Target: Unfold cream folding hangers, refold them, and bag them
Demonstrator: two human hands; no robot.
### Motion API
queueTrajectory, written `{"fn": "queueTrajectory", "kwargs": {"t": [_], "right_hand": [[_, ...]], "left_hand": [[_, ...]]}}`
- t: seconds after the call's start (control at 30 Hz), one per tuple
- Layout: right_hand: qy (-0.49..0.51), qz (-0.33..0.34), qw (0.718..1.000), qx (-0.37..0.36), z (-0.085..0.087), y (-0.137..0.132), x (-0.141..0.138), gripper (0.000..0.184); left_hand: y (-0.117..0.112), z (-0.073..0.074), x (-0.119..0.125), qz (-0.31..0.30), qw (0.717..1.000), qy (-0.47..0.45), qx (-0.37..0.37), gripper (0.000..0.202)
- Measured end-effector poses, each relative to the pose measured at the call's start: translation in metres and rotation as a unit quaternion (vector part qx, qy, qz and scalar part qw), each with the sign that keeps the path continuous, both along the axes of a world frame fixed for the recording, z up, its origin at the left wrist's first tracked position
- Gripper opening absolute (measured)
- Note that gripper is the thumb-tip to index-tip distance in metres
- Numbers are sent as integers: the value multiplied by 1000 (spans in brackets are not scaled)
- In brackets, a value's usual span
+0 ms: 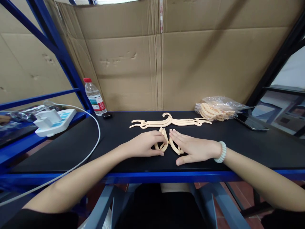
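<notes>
A cream folding clothes hanger (175, 149) lies folded on the black tabletop between my hands, its two arms bent into a pair of loops. My left hand (149, 143) has its fingers curled over the left loop, with the thumb along its near side. Over the right loop lies my right hand (190, 147), fingers stretched out flat and thumb spread away onto the table. Just beyond them rests a second cream folding hanger (157, 123), unfolded wide, its hook pointing away from me. My hands hide parts of the folded hanger.
At the back right sits a clear plastic bag (215, 109) of cream hangers, beside a dark phone-like device (252, 123). A water bottle (95, 98) and a small black object (107, 115) stand back left. A white cable (95, 143) runs from the power strip (59, 122).
</notes>
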State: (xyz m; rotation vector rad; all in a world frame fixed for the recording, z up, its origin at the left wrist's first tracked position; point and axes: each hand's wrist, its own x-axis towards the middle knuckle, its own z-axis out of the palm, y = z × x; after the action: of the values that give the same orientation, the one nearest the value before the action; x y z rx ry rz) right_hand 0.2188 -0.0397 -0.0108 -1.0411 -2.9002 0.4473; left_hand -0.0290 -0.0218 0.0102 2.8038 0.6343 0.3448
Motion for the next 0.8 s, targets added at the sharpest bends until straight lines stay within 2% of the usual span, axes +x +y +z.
{"fn": "queueTrajectory", "kwargs": {"t": [0.17,0.3,0.43,0.5,0.57,0.63,0.67,0.8], "right_hand": [[-28,-33,999,-6,0,2,-4,111],[-8,-34,999,-6,-3,2,-6,110],[28,-45,998,-16,3,5,-3,96],[77,-59,995,25,9,12,5,79],[134,-99,980,111,16,25,18,64],[158,-154,956,195,19,42,33,52],[151,-181,948,215,20,51,41,46],[97,-246,951,160,14,81,63,30]], "left_hand": [[8,-5,0,9,1000,2,10,27],[12,-7,0,6,1000,-2,10,28],[17,-2,-2,0,999,-45,20,28],[26,-1,-6,43,993,-104,35,23],[39,-2,-14,120,979,-159,49,23],[54,-7,-22,187,969,-152,56,23],[61,-10,-26,213,965,-132,71,24],[78,-22,-33,257,959,-33,113,29]]}}
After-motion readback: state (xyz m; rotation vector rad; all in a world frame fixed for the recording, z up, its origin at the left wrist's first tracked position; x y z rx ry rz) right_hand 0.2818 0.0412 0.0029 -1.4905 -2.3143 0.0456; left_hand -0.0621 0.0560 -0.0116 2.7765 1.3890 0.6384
